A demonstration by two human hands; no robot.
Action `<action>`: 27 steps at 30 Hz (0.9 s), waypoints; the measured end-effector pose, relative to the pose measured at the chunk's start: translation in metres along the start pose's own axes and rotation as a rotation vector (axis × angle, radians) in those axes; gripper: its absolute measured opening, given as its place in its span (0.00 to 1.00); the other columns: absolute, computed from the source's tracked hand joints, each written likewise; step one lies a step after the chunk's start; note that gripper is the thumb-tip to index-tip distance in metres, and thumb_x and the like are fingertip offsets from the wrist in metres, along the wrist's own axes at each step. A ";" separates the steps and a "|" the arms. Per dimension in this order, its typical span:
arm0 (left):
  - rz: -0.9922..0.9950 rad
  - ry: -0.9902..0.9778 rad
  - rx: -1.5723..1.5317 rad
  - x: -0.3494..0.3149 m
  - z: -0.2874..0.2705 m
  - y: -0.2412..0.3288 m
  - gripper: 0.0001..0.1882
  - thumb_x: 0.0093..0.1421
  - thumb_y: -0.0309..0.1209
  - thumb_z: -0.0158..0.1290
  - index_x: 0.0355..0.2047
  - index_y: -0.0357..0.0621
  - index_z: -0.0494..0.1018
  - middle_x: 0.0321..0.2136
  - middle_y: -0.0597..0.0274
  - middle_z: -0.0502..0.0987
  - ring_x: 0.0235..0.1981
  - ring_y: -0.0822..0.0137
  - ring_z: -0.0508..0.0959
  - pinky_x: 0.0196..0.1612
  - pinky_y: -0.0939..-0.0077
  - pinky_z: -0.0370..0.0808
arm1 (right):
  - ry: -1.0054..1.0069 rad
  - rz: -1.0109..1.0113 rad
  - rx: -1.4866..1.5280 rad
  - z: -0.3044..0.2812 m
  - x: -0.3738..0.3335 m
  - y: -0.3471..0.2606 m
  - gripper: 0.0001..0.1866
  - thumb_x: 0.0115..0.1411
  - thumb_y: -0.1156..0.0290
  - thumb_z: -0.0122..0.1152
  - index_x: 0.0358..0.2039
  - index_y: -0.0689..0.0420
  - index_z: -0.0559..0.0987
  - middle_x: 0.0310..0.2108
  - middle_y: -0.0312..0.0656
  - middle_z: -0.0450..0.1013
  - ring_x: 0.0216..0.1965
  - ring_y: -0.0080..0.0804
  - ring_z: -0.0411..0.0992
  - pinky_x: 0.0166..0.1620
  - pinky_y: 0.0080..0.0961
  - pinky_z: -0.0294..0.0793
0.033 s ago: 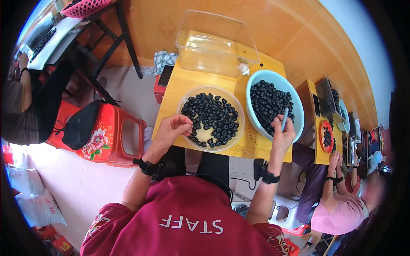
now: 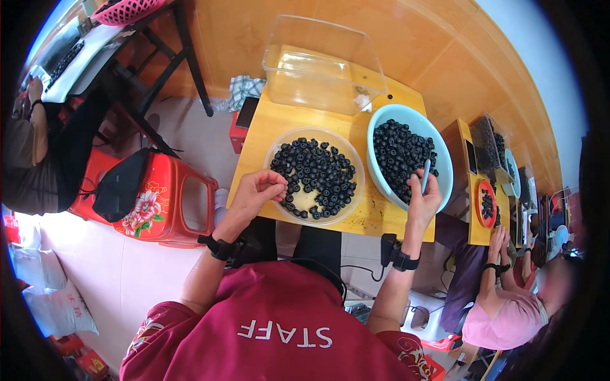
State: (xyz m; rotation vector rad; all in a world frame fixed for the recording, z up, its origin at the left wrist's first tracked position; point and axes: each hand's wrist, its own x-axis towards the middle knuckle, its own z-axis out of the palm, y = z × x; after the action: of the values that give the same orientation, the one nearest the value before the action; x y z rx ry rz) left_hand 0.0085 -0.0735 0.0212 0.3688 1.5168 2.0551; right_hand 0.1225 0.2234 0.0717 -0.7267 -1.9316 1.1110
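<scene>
My left hand [image 2: 259, 192] is over the left rim of a clear shallow bowl [image 2: 269, 159], thumb and fingers pinched together; whatever they hold is too small to make out. Small round black pieces [image 2: 318, 162], many with a hole or ring at one end, fill much of this bowl. In my right hand [image 2: 423, 202] is a slim pale blue-grey pen-like tool [image 2: 426, 176], its tip pointing up and away. That hand is at the near right side of a light blue bowl [image 2: 375, 168] heaped with more black pieces [image 2: 399, 149].
A large clear plastic bin [image 2: 318, 70] stands at the back of the wooden table [image 2: 254, 143]. On the left is a red stool [image 2: 155, 206] with a black bag [image 2: 124, 187] on it. At right, a person in pink [image 2: 502, 320] sits near an orange-red bowl [image 2: 480, 203].
My right hand has shifted very slightly to the right, and the tool has tilted a little. My left hand has stayed in place.
</scene>
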 end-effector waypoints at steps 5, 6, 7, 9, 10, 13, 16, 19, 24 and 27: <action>0.106 -0.029 0.450 0.008 0.017 -0.023 0.03 0.51 0.23 0.54 0.26 0.36 0.74 0.22 0.60 0.76 0.26 0.70 0.77 0.32 0.76 0.74 | -0.005 -0.046 -0.135 0.005 -0.015 0.002 0.14 0.54 0.75 0.58 0.41 0.66 0.74 0.30 0.36 0.72 0.29 0.18 0.68 0.35 0.16 0.67; 0.104 -0.033 0.452 0.011 0.023 -0.026 0.03 0.51 0.23 0.54 0.26 0.36 0.74 0.22 0.60 0.76 0.26 0.70 0.77 0.32 0.76 0.74 | 0.001 -0.073 -0.110 0.009 -0.024 0.000 0.14 0.55 0.75 0.57 0.41 0.66 0.74 0.30 0.35 0.72 0.31 0.17 0.68 0.37 0.14 0.67; 0.155 -0.084 0.591 0.014 0.030 -0.028 0.04 0.49 0.23 0.55 0.26 0.36 0.73 0.22 0.57 0.76 0.25 0.66 0.77 0.32 0.74 0.74 | -0.020 -0.075 -0.034 0.013 -0.031 -0.001 0.14 0.55 0.75 0.57 0.41 0.66 0.74 0.30 0.34 0.71 0.31 0.16 0.66 0.36 0.13 0.66; 0.228 -0.154 0.815 0.019 0.041 -0.038 0.06 0.46 0.20 0.53 0.27 0.37 0.73 0.25 0.51 0.75 0.28 0.54 0.77 0.33 0.67 0.73 | -0.061 -0.027 -0.081 0.020 -0.045 -0.008 0.12 0.54 0.76 0.58 0.40 0.65 0.75 0.30 0.37 0.72 0.29 0.18 0.66 0.32 0.16 0.66; 0.229 -0.155 0.817 0.021 0.044 -0.044 0.06 0.46 0.20 0.53 0.27 0.37 0.73 0.25 0.51 0.75 0.28 0.54 0.77 0.33 0.67 0.73 | -0.080 -0.003 -0.123 0.021 -0.051 -0.012 0.12 0.54 0.77 0.58 0.39 0.65 0.75 0.32 0.41 0.74 0.29 0.21 0.68 0.32 0.19 0.68; 0.309 -0.275 1.009 0.026 0.051 -0.053 0.12 0.43 0.15 0.47 0.28 0.41 0.73 0.29 0.51 0.71 0.33 0.49 0.74 0.35 0.59 0.71 | -0.121 -0.034 -0.152 0.022 -0.063 -0.009 0.10 0.54 0.77 0.58 0.37 0.65 0.76 0.29 0.42 0.74 0.28 0.22 0.68 0.31 0.19 0.67; 0.275 -0.281 1.073 0.024 0.059 -0.047 0.10 0.43 0.15 0.48 0.26 0.40 0.72 0.28 0.51 0.71 0.32 0.49 0.74 0.34 0.59 0.71 | -0.141 -0.023 -0.118 0.021 -0.069 0.000 0.09 0.54 0.77 0.57 0.36 0.64 0.77 0.27 0.42 0.73 0.27 0.23 0.68 0.31 0.19 0.67; 0.266 -0.273 1.116 0.024 0.062 -0.048 0.09 0.42 0.15 0.48 0.25 0.40 0.71 0.28 0.51 0.71 0.32 0.48 0.74 0.35 0.58 0.71 | -0.145 -0.018 -0.135 0.020 -0.075 0.005 0.08 0.54 0.76 0.58 0.35 0.64 0.77 0.25 0.42 0.73 0.25 0.24 0.68 0.30 0.21 0.67; 0.312 -0.242 0.967 0.032 0.045 -0.057 0.10 0.44 0.19 0.51 0.29 0.40 0.70 0.27 0.54 0.73 0.28 0.54 0.76 0.31 0.67 0.72 | -0.183 0.021 -0.135 0.026 -0.085 0.000 0.08 0.53 0.76 0.58 0.33 0.65 0.78 0.24 0.45 0.73 0.24 0.26 0.69 0.30 0.23 0.68; 0.086 -0.238 0.594 0.034 0.036 -0.041 0.10 0.45 0.20 0.54 0.30 0.38 0.70 0.26 0.57 0.73 0.26 0.61 0.77 0.30 0.75 0.73 | -0.230 0.011 -0.159 0.029 -0.090 0.000 0.08 0.52 0.76 0.59 0.33 0.65 0.78 0.24 0.46 0.74 0.24 0.27 0.70 0.30 0.23 0.68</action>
State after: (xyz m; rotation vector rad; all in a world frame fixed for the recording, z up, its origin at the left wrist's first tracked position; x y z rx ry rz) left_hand 0.0114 -0.0168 -0.0092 0.8805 1.9568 1.5102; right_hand 0.1463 0.1412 0.0323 -0.7206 -2.2325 1.0959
